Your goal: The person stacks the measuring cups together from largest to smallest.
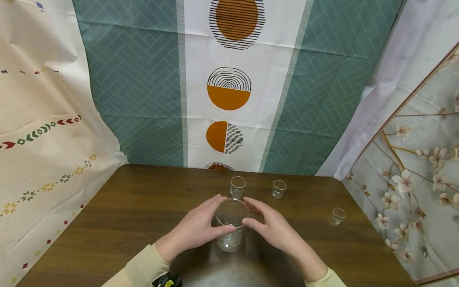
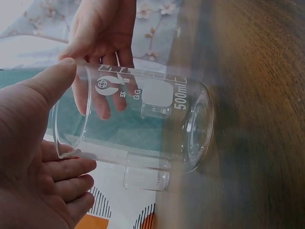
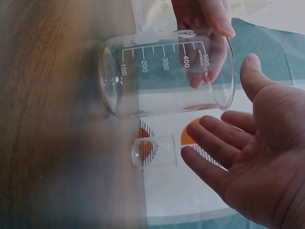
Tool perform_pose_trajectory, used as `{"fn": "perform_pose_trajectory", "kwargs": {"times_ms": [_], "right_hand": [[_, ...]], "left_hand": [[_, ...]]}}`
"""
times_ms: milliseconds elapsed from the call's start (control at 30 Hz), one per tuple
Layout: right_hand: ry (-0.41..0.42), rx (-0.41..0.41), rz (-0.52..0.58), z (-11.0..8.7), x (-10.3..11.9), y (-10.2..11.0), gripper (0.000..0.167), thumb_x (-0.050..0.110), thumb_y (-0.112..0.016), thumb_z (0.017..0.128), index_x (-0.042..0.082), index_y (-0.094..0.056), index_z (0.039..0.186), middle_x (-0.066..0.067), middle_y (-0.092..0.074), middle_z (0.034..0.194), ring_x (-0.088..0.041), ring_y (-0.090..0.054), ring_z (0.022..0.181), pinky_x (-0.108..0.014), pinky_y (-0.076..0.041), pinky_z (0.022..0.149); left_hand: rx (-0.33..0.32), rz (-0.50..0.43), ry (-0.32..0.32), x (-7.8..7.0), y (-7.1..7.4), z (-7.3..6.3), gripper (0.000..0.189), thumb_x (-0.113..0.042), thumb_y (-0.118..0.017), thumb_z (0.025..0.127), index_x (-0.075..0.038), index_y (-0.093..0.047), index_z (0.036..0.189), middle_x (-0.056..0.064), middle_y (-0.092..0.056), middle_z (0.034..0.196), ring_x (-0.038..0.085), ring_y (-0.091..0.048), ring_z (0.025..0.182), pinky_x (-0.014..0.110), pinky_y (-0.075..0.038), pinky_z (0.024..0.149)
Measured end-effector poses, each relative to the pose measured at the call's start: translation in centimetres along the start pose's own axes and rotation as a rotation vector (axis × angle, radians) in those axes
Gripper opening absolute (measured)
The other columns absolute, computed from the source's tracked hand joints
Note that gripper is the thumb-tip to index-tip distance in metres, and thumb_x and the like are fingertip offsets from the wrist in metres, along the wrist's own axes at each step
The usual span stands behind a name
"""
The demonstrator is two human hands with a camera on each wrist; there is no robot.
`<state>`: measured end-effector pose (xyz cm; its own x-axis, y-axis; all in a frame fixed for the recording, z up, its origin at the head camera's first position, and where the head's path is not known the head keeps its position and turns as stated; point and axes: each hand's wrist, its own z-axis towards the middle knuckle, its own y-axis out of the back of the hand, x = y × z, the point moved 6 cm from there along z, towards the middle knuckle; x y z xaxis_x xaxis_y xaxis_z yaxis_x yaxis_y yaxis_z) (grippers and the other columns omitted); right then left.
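A large clear glass beaker [image 1: 230, 240] marked 500 ml stands upright before me at the front middle of the table, between my two hands. My left hand [image 1: 195, 225] holds it near the rim, thumb on the near side and fingers round the left and far side. On the other side, my right hand [image 1: 274, 225] is spread beside the rim. In the right wrist view its fingers [image 3: 214, 143] are loosely extended and a gap shows between thumb and glass. Through the beaker [image 2: 138, 119] in the left wrist view, smaller glassware shows behind it.
Just behind the big beaker stands a smaller beaker [image 1: 237, 188]. Farther right are a still smaller beaker [image 1: 278, 190] and a tiny one [image 1: 337, 217] near the right edge. The wooden table [image 1: 107, 223] ends at hanging cloths [image 1: 136, 99] at the back and sides.
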<state>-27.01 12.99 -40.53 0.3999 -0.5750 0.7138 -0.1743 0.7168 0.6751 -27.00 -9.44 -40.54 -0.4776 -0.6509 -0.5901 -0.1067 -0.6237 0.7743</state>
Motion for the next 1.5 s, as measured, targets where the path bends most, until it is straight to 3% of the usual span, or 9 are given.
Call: {"fn": "perform_pose_trajectory", "kwargs": {"times_ms": [400, 733, 1133, 1500], "right_hand": [[0.017, -0.033, -0.047, 0.7, 0.2, 0.6, 0.068, 0.046, -0.075, 0.105, 0.024, -0.052, 0.165, 0.005, -0.063, 0.156, -0.027, -0.06, 0.144, -0.058, -0.048, 0.117], [0.0, -0.071, -0.101, 1.7, -0.2, 1.3, 0.066, 0.046, -0.07, 0.109, 0.025, -0.049, 0.168, -0.002, -0.051, 0.168, -0.031, -0.048, 0.154, -0.063, -0.04, 0.122], [0.016, -0.099, -0.201, 3.1, -0.9, 1.9, 0.073, 0.051, -0.068, 0.109, 0.018, -0.045, 0.17, -0.01, -0.043, 0.173, -0.036, -0.043, 0.157, -0.067, -0.038, 0.122], [0.019, -0.1, -0.244, 4.4, -1.5, 1.8, 0.074, 0.046, -0.072, 0.108, 0.014, -0.045, 0.169, -0.012, -0.044, 0.172, -0.037, -0.045, 0.156, -0.065, -0.039, 0.122]], "left_hand": [[-0.011, 0.002, -0.021, -0.2, 0.0, -0.1, 0.086, -0.066, -0.082, 0.094, -0.014, -0.056, 0.158, 0.018, -0.05, 0.167, 0.039, -0.052, 0.151, 0.064, -0.049, 0.114], [-0.02, 0.008, -0.028, -0.1, 0.1, -0.1, 0.087, -0.066, -0.081, 0.094, -0.014, -0.056, 0.158, 0.015, -0.051, 0.166, 0.038, -0.05, 0.153, 0.064, -0.048, 0.115], [-0.03, 0.038, -0.037, -0.1, 0.1, -0.2, 0.091, -0.07, -0.079, 0.094, -0.012, -0.055, 0.16, 0.012, -0.052, 0.166, 0.034, -0.045, 0.157, 0.064, -0.046, 0.117], [-0.043, 0.056, -0.054, -0.2, 0.2, -0.2, 0.09, -0.068, -0.08, 0.094, -0.011, -0.057, 0.159, 0.007, -0.053, 0.167, 0.033, -0.043, 0.158, 0.064, -0.043, 0.12]]}}
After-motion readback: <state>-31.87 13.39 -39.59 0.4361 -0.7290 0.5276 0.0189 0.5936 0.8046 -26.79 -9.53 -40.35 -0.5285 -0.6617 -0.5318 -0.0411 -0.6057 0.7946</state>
